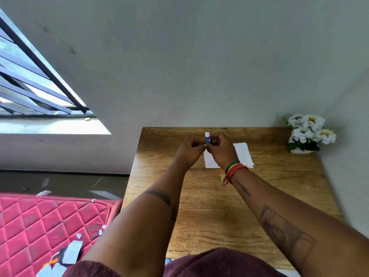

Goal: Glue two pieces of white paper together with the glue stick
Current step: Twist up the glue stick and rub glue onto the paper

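A small blue glue stick [207,138] with a white end stands upright between my two hands, above the far part of the wooden table [209,206]. My left hand [188,149] and my right hand [221,151] meet around its lower part; both have fingers closed on it. Two white paper pieces lie on the table under and beside my hands: one [209,161] mostly hidden by my right hand, the other [243,153] to its right. My right wrist wears coloured thread bands.
A white pot of white flowers [308,132] stands at the table's far right corner by the wall. Left of the table is a red quilted mattress [40,226] with paper scraps on it. A barred window [30,86] is at far left.
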The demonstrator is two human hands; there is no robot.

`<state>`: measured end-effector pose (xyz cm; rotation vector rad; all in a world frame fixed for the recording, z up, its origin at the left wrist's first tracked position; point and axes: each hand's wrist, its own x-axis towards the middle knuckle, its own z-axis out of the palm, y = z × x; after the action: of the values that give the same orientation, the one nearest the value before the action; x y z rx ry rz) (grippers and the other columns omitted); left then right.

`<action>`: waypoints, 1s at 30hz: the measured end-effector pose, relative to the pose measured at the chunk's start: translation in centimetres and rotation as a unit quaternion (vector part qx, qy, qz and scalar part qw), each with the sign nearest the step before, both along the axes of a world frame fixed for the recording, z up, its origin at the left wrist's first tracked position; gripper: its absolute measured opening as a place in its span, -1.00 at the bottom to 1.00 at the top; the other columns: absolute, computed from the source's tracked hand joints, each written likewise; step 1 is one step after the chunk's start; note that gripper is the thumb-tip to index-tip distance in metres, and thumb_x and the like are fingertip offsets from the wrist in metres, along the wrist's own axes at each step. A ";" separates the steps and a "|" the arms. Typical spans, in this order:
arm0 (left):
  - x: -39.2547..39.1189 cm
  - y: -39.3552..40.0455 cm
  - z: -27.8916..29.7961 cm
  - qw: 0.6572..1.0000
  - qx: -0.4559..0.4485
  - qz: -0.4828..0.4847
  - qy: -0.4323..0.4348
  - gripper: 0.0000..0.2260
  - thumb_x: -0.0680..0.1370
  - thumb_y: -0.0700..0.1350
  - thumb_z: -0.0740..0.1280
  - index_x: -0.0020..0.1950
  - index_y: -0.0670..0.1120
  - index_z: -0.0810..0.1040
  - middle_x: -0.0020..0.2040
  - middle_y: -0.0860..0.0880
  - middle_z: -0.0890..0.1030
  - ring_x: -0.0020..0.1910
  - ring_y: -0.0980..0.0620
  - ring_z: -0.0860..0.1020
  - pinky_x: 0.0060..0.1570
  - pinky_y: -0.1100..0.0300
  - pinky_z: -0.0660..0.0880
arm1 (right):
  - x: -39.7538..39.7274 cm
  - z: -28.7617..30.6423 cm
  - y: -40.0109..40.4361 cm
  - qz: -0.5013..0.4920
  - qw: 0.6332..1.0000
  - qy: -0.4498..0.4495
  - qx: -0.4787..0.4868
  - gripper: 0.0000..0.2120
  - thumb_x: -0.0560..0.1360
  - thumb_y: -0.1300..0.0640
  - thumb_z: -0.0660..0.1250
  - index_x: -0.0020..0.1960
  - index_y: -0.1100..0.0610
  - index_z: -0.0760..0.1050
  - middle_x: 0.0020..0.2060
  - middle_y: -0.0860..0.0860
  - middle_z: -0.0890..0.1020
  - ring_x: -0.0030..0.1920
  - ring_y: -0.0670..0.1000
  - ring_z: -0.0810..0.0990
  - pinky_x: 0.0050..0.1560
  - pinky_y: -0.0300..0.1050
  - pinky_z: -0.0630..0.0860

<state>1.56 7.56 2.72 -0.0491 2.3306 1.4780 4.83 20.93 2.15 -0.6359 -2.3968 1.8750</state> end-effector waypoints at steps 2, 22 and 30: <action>-0.3 0.8 1.0 0.998 0.059 0.022 -0.012 -0.93 0.55 -0.09 0.48 0.01 0.00 0.64 -0.10 0.05 0.68 -0.18 0.11 0.58 -0.14 0.19 0.47 | -0.4 0.9 0.6 -0.011 1.000 0.017 -0.012 -0.78 0.47 0.20 0.49 0.04 0.00 0.54 -0.06 -0.05 0.70 -0.01 -0.02 0.68 0.11 0.06 0.62; -2.0 5.3 7.1 0.987 0.084 0.070 0.117 -0.72 0.46 0.05 0.59 0.04 -0.09 0.68 -0.07 0.02 0.73 -0.05 0.04 0.68 -0.09 0.19 0.54 | -0.1 6.2 3.7 -0.040 0.997 0.069 -0.020 -0.78 0.47 0.18 0.52 0.04 0.20 0.55 -0.13 0.10 0.67 -0.18 0.08 0.67 -0.32 -0.19 0.62; -2.6 6.1 8.4 0.986 0.085 0.069 0.128 -0.72 0.47 0.06 0.58 0.04 -0.08 0.67 -0.07 0.03 0.72 -0.11 0.07 0.65 -0.15 0.20 0.49 | -0.7 6.8 3.0 -0.052 0.995 0.084 -0.033 -0.77 0.53 0.14 0.45 0.11 0.16 0.47 -0.04 0.08 0.62 -0.11 0.06 0.66 -0.32 -0.24 0.58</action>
<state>-1.03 13.61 11.10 0.0284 2.4292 1.8433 4.17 23.94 8.94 -0.5691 -2.1653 1.8895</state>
